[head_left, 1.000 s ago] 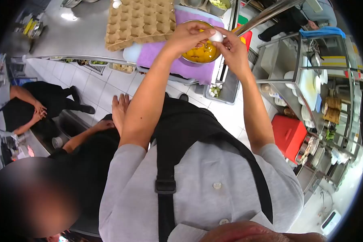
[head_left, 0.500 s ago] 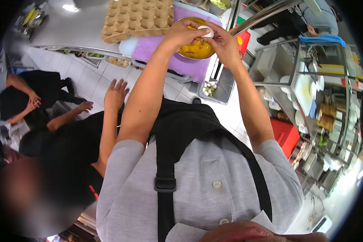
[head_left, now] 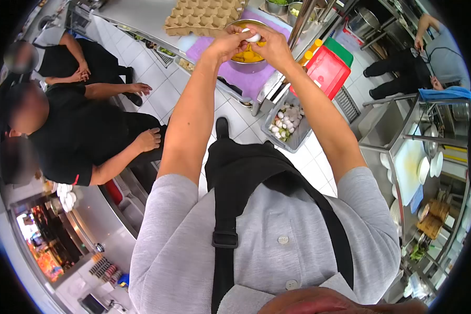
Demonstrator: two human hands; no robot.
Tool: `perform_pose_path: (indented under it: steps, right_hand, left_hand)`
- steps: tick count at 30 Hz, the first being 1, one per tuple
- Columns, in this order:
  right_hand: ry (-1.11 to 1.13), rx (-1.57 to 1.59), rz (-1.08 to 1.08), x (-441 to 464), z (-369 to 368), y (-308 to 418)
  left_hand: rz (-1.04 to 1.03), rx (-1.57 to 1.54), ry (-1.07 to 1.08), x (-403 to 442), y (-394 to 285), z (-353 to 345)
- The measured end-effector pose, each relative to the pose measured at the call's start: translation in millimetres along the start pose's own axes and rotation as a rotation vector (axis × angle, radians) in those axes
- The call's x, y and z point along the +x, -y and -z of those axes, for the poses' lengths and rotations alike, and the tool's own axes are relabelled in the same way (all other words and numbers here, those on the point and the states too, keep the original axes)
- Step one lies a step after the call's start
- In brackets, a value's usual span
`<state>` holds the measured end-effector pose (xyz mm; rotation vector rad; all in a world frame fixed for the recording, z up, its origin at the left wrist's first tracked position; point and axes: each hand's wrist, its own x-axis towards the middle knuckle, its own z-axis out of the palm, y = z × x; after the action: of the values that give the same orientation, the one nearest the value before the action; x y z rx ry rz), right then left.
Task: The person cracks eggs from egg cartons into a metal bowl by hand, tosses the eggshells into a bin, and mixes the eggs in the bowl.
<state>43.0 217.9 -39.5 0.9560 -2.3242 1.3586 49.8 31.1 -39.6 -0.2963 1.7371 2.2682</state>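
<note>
A white egg (head_left: 253, 37) is held between my two hands over a metal bowl (head_left: 247, 67). My left hand (head_left: 228, 46) grips it from the left with bent fingers. My right hand (head_left: 271, 46) closes on it from the other side, fingertips close to the left ones. Yellow yolks (head_left: 246, 56) lie in the bowl below, partly hidden by my hands. Under the bowl is a purple cloth (head_left: 244, 85). A cardboard egg tray (head_left: 196, 20) sits on the counter to the left of the bowl.
A grey bin (head_left: 299, 138) with white shells and green scraps stands below the counter, by a red lid (head_left: 325, 70). Two people in black aprons (head_left: 78, 123) are close on my left. Another person (head_left: 445, 57) stands at far right, beyond a metal shelf (head_left: 403, 144).
My view has tilted and shifted, showing more of the bin and the people on the left. Both hands still hold the egg above the bowl. A nearby person's raised hand has lowered.
</note>
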Motion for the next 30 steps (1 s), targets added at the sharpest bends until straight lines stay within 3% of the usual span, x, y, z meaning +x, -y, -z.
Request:
perform_pose_path:
  steps: [5, 8, 11, 14, 17, 21, 24, 27, 28, 30]
  right_hand:
    - [0.060, -0.011, -0.069, -2, 3, -3]
    - [0.116, -0.037, 0.007, 1, 2, -21]
    - [0.120, -0.166, 0.245, 2, 11, -27]
    - [0.177, -0.330, 0.151, 3, 18, -17]
    - [0.225, -0.245, 0.021, 8, 35, 15]
    - [-0.048, 0.057, -0.126, 7, 29, 15]
    - [-0.030, 0.309, -0.335, -5, 39, 19]
    - [-0.166, 0.701, -0.280, -28, 8, -9]
    - [-0.156, 0.482, -0.314, -30, 12, -4]
    - [-0.176, 0.465, -0.255, -25, 18, 4]
  left_hand:
    - [-0.044, -0.038, -0.025, -6, 6, -13]
    - [-0.076, 0.004, -0.128, -5, 14, -13]
    - [-0.092, 0.136, -0.161, 1, 21, -3]
    - [-0.267, 0.408, -0.245, -10, 5, -12]
    - [-0.280, 0.431, -0.258, -14, -10, -14]
    - [-0.356, 0.182, -0.213, -22, -18, -16]
    - [-0.389, 0.212, -0.287, -17, -2, -15]
    - [-0.490, 0.251, -0.088, -13, 20, -24]
    - [-0.423, 0.219, -0.082, -23, 16, -42]
    - [-0.408, 0.208, -0.160, -18, 17, -45]
